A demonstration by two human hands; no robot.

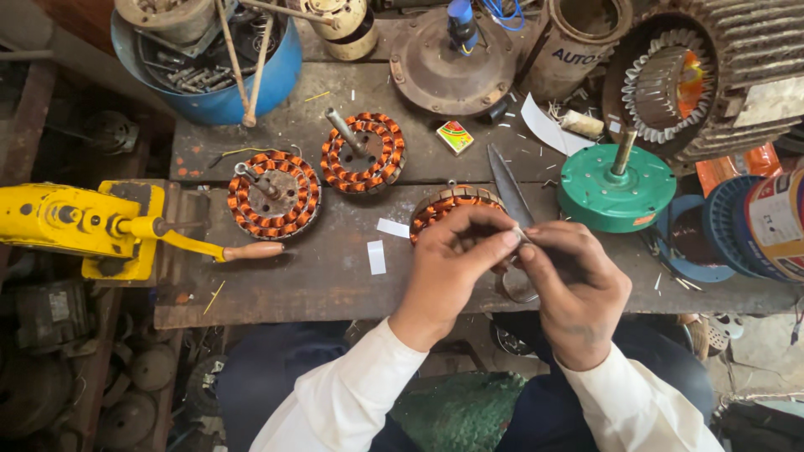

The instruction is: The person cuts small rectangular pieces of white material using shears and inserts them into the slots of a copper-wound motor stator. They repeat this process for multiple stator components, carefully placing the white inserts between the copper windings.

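My left hand (452, 268) and my right hand (574, 285) meet above the front edge of a worn wooden bench (318, 276). Their fingertips pinch a small pale slip of paper (521, 235) between them. Just behind my left hand lies a copper-wound stator (444, 205), partly hidden by the fingers. A pair of scissors (507, 188) lies beside it, its handle loop under my right hand. Two small white paper strips (377, 256) rest on the bench to the left.
Two more copper-wound stators (274, 194) with shafts sit at the left, a green motor housing (615, 188) at the right. A yellow winding tool (92, 226) is clamped at the left edge. A blue tub (213, 100), motor covers and wire spools crowd the back and right.
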